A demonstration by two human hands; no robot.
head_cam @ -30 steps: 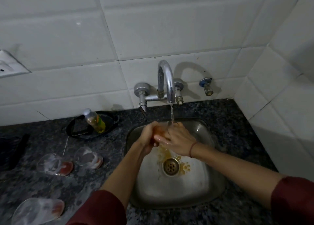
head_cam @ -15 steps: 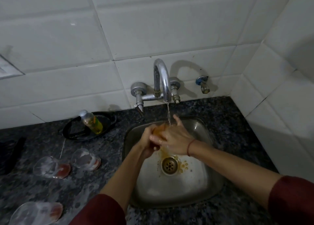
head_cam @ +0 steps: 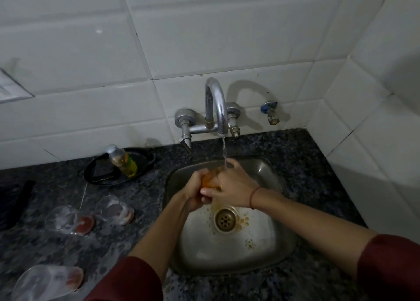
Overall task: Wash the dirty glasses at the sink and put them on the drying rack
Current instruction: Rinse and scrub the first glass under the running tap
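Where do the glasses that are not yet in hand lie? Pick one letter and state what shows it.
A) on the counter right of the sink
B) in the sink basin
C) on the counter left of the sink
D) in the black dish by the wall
C: the three dirty glasses lie on their sides on the dark stone counter left of the sink, with reddish residue in them.

I can read no words, numbers or signs anywhere in front of me. The small bottle (head_cam: 123,163) standing tilted in the black dish (head_cam: 102,174) carries a yellow-green label, but its print is too blurred and too small for me to make out.
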